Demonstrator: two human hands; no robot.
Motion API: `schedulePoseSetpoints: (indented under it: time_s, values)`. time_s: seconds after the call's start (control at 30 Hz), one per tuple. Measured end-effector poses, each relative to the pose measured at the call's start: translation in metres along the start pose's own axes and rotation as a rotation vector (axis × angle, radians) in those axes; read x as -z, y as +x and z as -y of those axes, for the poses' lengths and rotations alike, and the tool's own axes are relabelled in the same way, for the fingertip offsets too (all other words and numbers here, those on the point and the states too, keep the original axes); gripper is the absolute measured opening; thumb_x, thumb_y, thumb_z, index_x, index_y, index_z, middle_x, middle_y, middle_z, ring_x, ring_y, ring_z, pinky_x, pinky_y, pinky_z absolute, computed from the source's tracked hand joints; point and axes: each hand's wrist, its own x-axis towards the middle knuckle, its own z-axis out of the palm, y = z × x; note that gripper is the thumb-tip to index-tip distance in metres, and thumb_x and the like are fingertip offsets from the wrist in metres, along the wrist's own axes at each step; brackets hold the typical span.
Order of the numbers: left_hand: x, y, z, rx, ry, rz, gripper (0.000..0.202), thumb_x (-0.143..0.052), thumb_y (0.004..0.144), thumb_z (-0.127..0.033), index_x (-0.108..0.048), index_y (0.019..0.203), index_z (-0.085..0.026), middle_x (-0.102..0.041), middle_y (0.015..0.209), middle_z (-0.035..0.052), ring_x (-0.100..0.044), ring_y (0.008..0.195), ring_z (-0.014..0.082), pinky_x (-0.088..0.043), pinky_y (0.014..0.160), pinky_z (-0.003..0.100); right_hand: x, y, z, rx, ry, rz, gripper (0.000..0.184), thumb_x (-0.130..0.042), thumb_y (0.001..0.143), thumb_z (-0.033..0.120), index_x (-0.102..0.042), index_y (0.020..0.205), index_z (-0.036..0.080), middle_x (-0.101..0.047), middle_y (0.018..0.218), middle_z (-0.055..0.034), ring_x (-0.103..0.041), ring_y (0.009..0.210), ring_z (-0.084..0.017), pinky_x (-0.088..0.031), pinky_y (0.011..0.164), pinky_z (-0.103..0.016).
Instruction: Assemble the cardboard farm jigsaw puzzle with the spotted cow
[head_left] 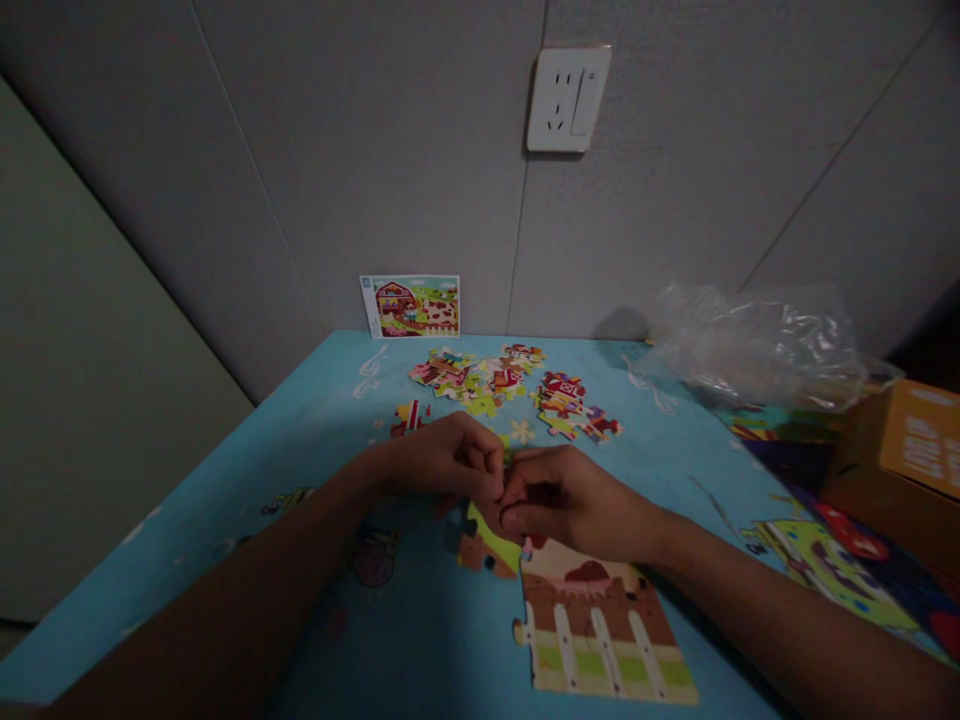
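My left hand [465,465] and my right hand [566,500] meet over the middle of the table, fingertips pinched and touching each other. Just below them shows a yellow-green and brown puzzle piece [491,550], its upper part covered by my fingers. Whether it is lifted or lies flat, I cannot tell. Anything small between the fingertips is hidden. Under my right wrist lies a joined puzzle section [600,640] with a white fence, green grass and brown ground. Its left side, with a tab sticking out, is close to the green and brown piece.
Loose puzzle pieces [487,380] lie heaped behind my hands, with another cluster [566,400] to the right. A farm picture card [416,305] leans on the wall. Clear plastic bag [757,345] and orange box [907,460] are at right. A blue patterned cloth [225,480] covers the table.
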Motion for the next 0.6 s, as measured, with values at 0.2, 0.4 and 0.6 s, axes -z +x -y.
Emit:
schedulePoseSetpoints:
  time_s: [0.2,0.4,0.6]
  values:
    - [0.004,0.008,-0.003,-0.205,-0.116,-0.411,0.042,-0.066,0.079,-0.044,-0.057,0.106,-0.013,-0.059,0.051,-0.0049,-0.048,0.032,0.0061,-0.026,0.032,0.014,0.016,0.003,-0.004,-0.007,0.137,-0.531,0.028,-0.066,0.079,0.045,-0.060,0.074,0.018,-0.061,0.065,-0.0005,-0.052,0.057,-0.012,-0.041,0.055,-0.027]
    - [-0.003,0.016,0.007,-0.162,-0.014,-0.393,0.030,-0.069,0.076,-0.040,-0.058,0.079,-0.013,-0.065,0.067,-0.0001,-0.050,0.034,0.0045,-0.034,0.033,0.015,0.017,0.006,-0.008,-0.018,0.132,-0.459,0.025,-0.068,0.077,0.040,-0.056,0.077,0.018,-0.058,0.065,-0.0002,-0.050,0.057,-0.011,-0.040,0.055,-0.027]
    - [-0.007,0.017,0.006,-0.124,0.050,-0.469,0.030,-0.069,0.075,-0.041,-0.061,0.082,-0.012,-0.060,0.059,-0.0041,-0.043,0.031,0.0030,-0.032,0.031,0.015,0.008,0.006,-0.006,-0.032,0.182,-0.385,0.043,-0.068,0.075,0.032,-0.049,0.112,0.019,-0.055,0.062,0.0058,-0.049,0.049,-0.010,-0.038,0.049,-0.025]
